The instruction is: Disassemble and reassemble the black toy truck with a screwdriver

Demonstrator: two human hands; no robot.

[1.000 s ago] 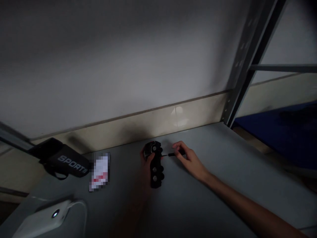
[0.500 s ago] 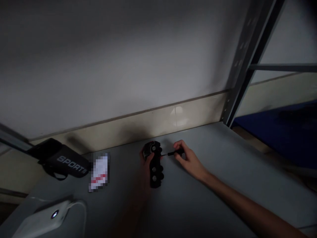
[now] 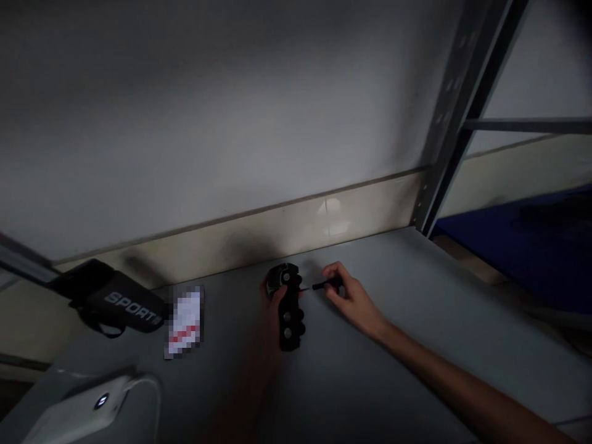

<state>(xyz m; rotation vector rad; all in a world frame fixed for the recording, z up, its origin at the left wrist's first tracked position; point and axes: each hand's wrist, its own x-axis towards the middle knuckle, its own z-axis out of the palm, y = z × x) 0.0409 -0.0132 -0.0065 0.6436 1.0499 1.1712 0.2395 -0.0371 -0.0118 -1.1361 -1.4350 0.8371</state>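
Observation:
My left hand (image 3: 274,306) is closed around a black toy truck (image 3: 289,308), its thumb across the upper part. Silver round hubs and black wheels show along the truck's right side, with a small red patch near the middle. In my right hand (image 3: 352,297) a thin black-handled screwdriver (image 3: 320,285) is pinched between the fingers. Its metal shaft points left at the truck's wheel side; whether the tip touches or sits in anything is too dark to tell.
On the grey table (image 3: 398,271) lie a black SPORT-marked pouch (image 3: 124,299), a blurred-out white and red item (image 3: 185,322) and a white power bank (image 3: 83,410) with a cable. A wall stands behind. A metal shelf post (image 3: 457,142) rises at the right, beside a blue surface (image 3: 522,240).
The view has shifted very slightly. Both hands keep their grip, and the screwdriver stays pointed at the same side of the toy truck.

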